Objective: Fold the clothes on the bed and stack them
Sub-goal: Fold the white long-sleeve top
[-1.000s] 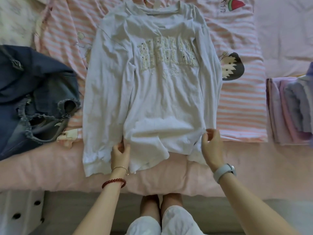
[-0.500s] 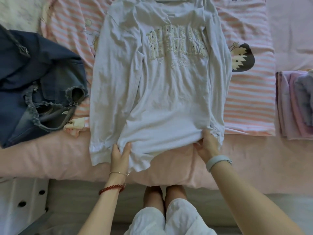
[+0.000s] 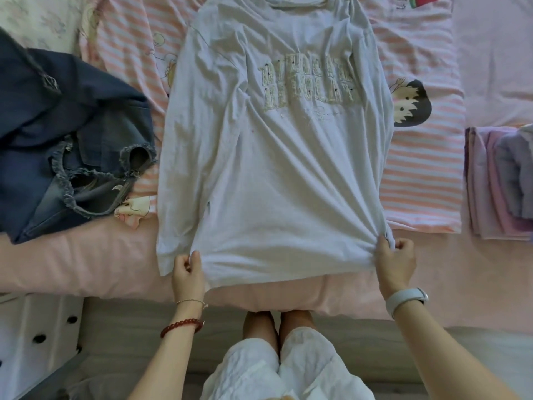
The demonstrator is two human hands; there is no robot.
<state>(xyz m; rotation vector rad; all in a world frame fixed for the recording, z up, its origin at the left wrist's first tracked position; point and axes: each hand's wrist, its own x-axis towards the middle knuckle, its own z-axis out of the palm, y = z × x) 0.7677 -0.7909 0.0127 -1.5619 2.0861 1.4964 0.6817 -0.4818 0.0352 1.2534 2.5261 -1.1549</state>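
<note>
Our left hand (image 3: pixel 187 274) and right hand (image 3: pixel 395 262) each pinch a bottom corner of the pale long-sleeved shirt (image 3: pixel 277 157). It lies flat in the middle of the frame, on the pink bed (image 3: pixel 72 264), stretching up from our hands.

Pink bed (image 3: pixel 86 264) bears shirt (image 3: pixel 274 174), denim (image 3: pixel 57 134), folded stack (image 3: pixel 499 183).

Pale long-sleeved shirt (image 3: pixel 277 174) lies flat, face-up – hem toward the bed's (image 3: pixel 86 264) edge.
</note>
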